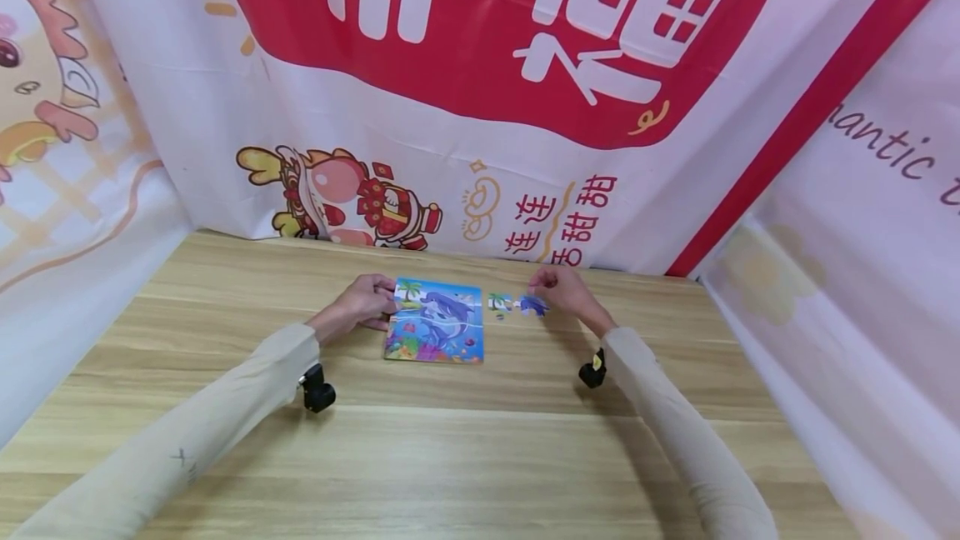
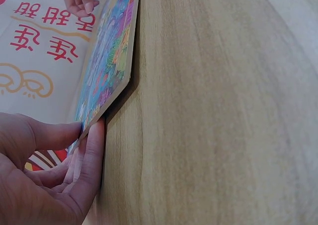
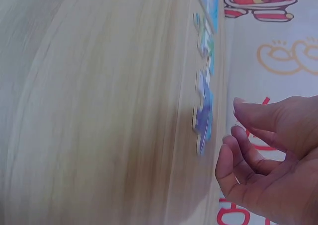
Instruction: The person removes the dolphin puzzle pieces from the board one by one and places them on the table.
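A jigsaw puzzle board (image 1: 438, 332) with a dolphin and sea scene lies toward the far side of the table. My left hand (image 1: 363, 302) pinches its left edge, thumb on top and fingers beneath, as the left wrist view shows; that edge (image 2: 99, 111) has a shadow under it. To the board's right are loose puzzle pieces: one with a palm tree (image 1: 498, 302), another purple and blue (image 3: 204, 113). Just beyond the purple-blue piece, my right hand (image 3: 271, 155) hovers with bent fingers, thumb and fingertips apart and nothing between them.
The wooden table (image 1: 450, 448) reaches back to a white and red printed cloth (image 1: 465, 173) hanging close behind the board and pieces. More printed cloth (image 1: 847, 315) hangs along the right side, and another (image 1: 75, 190) along the left. A small black camera sits at each wrist.
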A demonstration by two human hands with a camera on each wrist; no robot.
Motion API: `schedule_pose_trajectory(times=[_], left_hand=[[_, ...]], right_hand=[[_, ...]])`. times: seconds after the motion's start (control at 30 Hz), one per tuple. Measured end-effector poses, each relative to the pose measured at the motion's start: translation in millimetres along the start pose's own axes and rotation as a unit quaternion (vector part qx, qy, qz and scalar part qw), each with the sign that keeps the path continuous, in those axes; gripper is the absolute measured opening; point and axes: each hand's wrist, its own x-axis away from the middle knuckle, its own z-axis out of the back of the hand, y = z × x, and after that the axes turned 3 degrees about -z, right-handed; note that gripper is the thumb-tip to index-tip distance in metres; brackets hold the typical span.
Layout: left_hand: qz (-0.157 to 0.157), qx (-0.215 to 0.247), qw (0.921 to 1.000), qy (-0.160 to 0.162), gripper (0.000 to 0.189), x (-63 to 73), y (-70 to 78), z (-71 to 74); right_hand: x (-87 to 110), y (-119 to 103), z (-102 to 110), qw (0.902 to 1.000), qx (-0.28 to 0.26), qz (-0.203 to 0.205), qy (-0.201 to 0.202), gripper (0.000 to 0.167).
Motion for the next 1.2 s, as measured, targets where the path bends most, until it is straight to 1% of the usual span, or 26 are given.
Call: schedule_pose_trajectory(times=[0.17, 0.27, 0.47, 0.6, 0.67, 0.83, 1.03, 1.2], left_hand=[[-0.001, 0.001, 1.0, -0.001, 0.056, -0.1, 0.8, 0.1], [-0.002, 0.002, 1.0, -0.003, 0.056, -0.7, 0.8, 0.3], [0.003, 0.002, 1.0, 0.001, 0.056, -2.9, -1.1, 0.9], [0.003, 0.001, 1.0, 0.0, 0.055, -3.8, -1.4, 1.3], [0.003, 0.001, 1.0, 0.0, 0.055, -4.0, -1.5, 1.6], [-0.002, 0.004, 1.0, -0.001, 0.055, -3.1, -2.2, 1.1], [-0.006, 0.005, 1.0, 0.001, 0.054, -2.2, -1.6, -0.7], [-0.004, 0.002, 1.0, 0.003, 0.053, -1.6, -1.4, -0.1]], right_hand=[[-0.1, -10.3, -6.4, 0.9997, -0.008, 0.022, 0.002, 0.011], [-0.3, -20.1, -11.1, 0.9996, -0.012, 0.026, -0.001, 0.01], [-3.6, -40.3, -28.6, 0.9981, -0.031, 0.048, -0.024, 0.01], [-4.7, -54.5, -40.8, 0.9966, -0.046, 0.055, -0.04, 0.011], [-6.1, -60.3, -46.2, 0.9963, -0.044, 0.06, -0.043, 0.013], [-10.6, -71.1, -57.0, 0.9963, -0.019, 0.067, -0.05, 0.025], [-12.4, -79.5, -65.0, 0.9942, 0.019, 0.075, -0.075, 0.04], [-11.9, -83.6, -67.1, 0.9904, 0.077, 0.077, -0.085, 0.044]])
